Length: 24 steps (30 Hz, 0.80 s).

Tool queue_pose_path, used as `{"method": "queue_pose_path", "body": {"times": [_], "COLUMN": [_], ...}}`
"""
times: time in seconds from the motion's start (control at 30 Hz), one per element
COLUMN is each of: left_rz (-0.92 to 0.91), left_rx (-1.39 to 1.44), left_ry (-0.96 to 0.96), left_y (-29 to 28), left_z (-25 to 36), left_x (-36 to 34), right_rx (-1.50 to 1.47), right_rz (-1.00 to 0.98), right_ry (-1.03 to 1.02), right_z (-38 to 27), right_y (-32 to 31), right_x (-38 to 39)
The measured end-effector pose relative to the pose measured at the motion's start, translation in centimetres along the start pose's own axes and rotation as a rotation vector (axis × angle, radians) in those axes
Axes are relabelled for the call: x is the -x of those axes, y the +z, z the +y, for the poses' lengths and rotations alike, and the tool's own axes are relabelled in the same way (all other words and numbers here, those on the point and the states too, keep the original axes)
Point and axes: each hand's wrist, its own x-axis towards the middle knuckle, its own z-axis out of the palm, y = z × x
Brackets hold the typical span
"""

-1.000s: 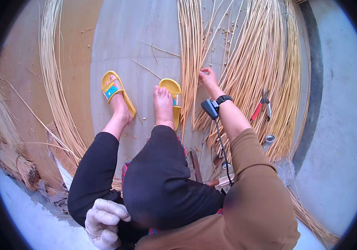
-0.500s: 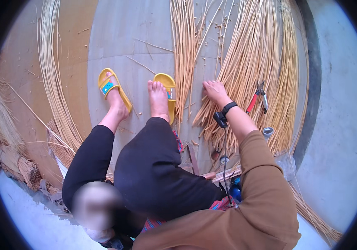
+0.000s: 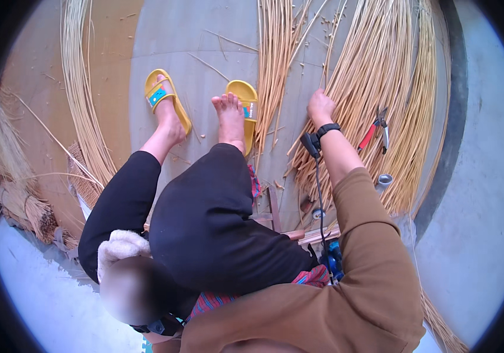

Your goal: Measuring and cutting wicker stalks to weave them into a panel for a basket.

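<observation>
We see the right hand (image 3: pixel 321 107), now nearer the cutters (image 3: pixel 380 122) on their left, curled beside the sticks (image 3: pixel 375 65) beneath them (its hold, like the blurred left hand's (image 3: pixel 125 276), we cannot tell), apparently attending to these.

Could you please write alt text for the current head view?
A person's right hand is at the edge of tan stalks, left of red-and-silver cutters; the left hand, in white and partly blurred, is beside black trousers.

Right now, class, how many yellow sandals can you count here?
2: one sandal on the left foot, the other sandal beside the bare right foot, partly hidden by it. No others show.
</observation>
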Motion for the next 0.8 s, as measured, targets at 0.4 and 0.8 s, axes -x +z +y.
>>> {"method": "queue_pose_path", "body": {"times": [0.4,0.8], "left_rz": [-0.068,-0.136], "left_rx": [-0.129,-1.326], "left_ry": [0.01,-0.433], "left_y": [0.4,-10.1], "left_z": [0.0,-19.8], "left_x": [-0.3,8.1], "right_rx": [-0.642,-0.454], "right_rz": [-0.077,0.121], "right_ry": [-0.22,-0.248], "right_z": [-2.3,-0.1], "right_y": [-7.5,1.1], "right_x": [-2.6,4.1]}}
